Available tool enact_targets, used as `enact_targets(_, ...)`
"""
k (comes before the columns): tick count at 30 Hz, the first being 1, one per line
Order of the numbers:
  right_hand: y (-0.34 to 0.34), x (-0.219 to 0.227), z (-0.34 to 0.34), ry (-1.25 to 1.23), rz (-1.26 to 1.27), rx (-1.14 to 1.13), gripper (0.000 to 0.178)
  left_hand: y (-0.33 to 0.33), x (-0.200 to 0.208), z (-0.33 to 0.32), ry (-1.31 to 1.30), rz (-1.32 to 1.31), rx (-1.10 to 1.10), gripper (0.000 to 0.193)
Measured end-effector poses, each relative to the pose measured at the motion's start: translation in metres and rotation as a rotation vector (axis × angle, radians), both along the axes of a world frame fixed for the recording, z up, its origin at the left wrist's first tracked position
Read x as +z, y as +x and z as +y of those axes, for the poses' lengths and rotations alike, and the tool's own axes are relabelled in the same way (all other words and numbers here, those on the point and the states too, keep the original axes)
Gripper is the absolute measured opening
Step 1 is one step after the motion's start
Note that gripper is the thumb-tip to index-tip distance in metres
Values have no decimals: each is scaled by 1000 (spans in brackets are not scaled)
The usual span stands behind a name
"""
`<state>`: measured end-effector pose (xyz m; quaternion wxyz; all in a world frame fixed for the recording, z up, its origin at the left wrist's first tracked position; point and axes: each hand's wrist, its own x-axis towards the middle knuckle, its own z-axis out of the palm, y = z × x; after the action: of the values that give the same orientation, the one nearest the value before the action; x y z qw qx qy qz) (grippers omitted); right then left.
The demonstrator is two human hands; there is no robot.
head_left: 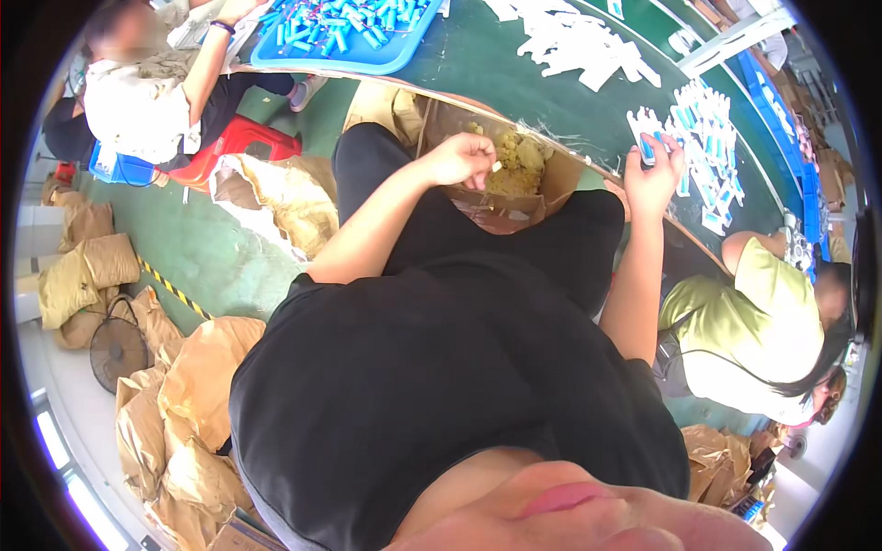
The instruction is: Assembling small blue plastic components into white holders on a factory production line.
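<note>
My left hand is raised over an open carton, thumb and fingertips pinched on a small pale scrap. Yellowish crumpled scraps lie inside that carton, between my knees. At the table's edge my right hand is closed around a white plastic piece with a blue cylinder in it; my fingers hide part of it. Close beside that hand, on the green table, is a heap of similar white-and-blue pieces.
A blue tray of blue cylinders stands at the far left of the table. White plastic pieces are spread farther back. One person sits at left, another at right. Brown paper sacks and a fan stand at left.
</note>
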<state>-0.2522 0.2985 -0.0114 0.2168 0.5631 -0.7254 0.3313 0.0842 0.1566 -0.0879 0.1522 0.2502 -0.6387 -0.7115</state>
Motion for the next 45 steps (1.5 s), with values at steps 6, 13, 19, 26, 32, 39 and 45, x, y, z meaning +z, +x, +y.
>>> enact_targets(6,70,-6,-4,-211,-139,183,30,-30,-33,-25,-833,-957,28,84)
enact_targets(13,100,9,-12,-188,-123,375,44,-54,72,7,-508,-374,-432,41)
enact_targets(19,108,47,-25,-339,-258,423,33,-106,119,-23,-1151,367,460,17)
enact_targets(26,165,96,-67,-177,-299,788,29,-141,75,-74,-1421,-332,476,71)
enact_targets(32,229,116,-137,30,-220,985,25,-150,65,-73,-1549,-252,528,61)
enact_targets(39,258,62,-270,475,-179,741,32,-134,74,-73,-1558,38,499,45)
enact_targets(45,310,53,-277,539,79,436,33,-122,74,-77,-1631,46,496,11)
